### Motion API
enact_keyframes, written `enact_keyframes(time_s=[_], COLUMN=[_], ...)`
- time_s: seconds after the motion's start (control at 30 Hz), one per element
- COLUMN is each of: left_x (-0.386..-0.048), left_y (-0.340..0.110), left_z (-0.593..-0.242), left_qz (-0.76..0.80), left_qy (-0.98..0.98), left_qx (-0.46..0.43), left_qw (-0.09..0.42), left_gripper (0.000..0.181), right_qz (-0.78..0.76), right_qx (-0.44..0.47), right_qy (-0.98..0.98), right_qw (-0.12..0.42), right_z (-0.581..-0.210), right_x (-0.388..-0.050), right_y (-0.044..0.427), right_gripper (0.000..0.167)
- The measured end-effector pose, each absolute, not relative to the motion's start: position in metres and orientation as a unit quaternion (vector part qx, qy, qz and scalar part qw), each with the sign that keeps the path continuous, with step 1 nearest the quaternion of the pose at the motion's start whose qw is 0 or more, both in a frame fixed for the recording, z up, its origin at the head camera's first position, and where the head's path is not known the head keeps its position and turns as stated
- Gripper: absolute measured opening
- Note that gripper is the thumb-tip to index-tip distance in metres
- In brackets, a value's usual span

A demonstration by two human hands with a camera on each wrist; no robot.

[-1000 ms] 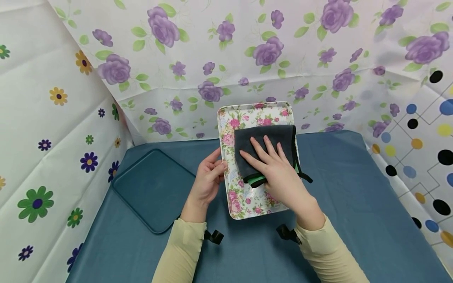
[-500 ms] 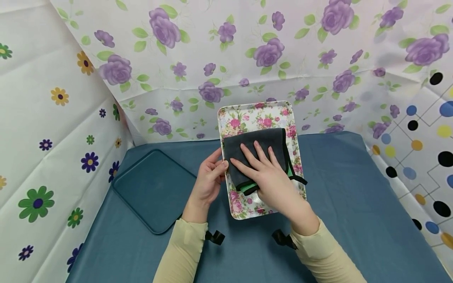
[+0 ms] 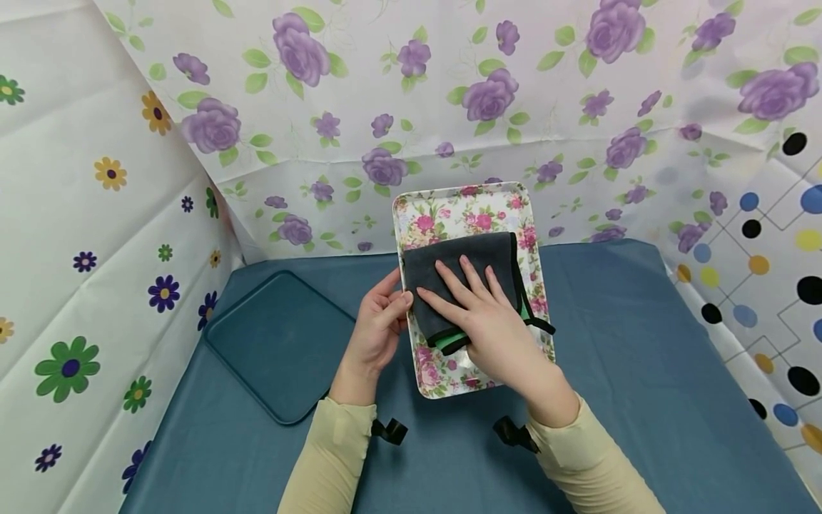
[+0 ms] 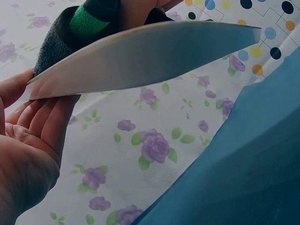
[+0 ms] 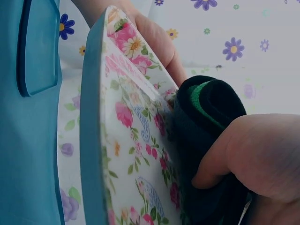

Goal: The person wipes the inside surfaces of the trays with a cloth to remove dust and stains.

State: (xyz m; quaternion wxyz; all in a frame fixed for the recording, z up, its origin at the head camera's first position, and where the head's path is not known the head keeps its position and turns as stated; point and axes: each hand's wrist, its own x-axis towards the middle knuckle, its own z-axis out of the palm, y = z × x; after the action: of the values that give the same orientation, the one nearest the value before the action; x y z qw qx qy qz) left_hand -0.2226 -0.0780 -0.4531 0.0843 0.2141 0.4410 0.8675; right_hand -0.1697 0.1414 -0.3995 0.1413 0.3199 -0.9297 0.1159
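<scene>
A white rectangular tray [image 3: 449, 210] printed with pink roses is held raised and tilted over the table in the head view. My left hand [image 3: 379, 321] pinches its left edge, thumb on the rim and fingers behind, as the left wrist view shows with the tray's plain underside [image 4: 154, 58]. Against the printed face lies a folded dark grey cloth [image 3: 491, 250] with black edging and a green inner side. My right hand [image 3: 497, 332] presses flat on this cloth with spread, straight fingers. Its thumb [image 5: 215, 164] lies along the cloth in the right wrist view.
A dark teal tray [image 3: 282, 343] lies at an angle on the blue-covered table [image 3: 642, 371], left of my left forearm. Flower-printed sheets [image 3: 359, 86] hang behind and at the left; a dotted sheet [image 3: 764, 300] hangs at the right.
My right hand has slid the cloth left and slightly down across the tray, reaching its left edge, and then stayed nearly still. The left hand keeps its grip on the tray.
</scene>
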Motion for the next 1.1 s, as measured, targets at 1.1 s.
enact_keyframes(time_s=[1.1], left_x=[-0.221], left_y=[-0.081], left_z=[-0.455], left_qz=[0.871], left_qy=[0.44], left_qx=[0.202], left_qw=[0.083], left_gripper=[0.061], right_qz=[0.164], right_qx=[0.278], right_qy=[-0.939], right_qw=[0.122], right_z=[-0.399], right_x=[-0.169], right_y=[0.177], right_gripper=[0.121])
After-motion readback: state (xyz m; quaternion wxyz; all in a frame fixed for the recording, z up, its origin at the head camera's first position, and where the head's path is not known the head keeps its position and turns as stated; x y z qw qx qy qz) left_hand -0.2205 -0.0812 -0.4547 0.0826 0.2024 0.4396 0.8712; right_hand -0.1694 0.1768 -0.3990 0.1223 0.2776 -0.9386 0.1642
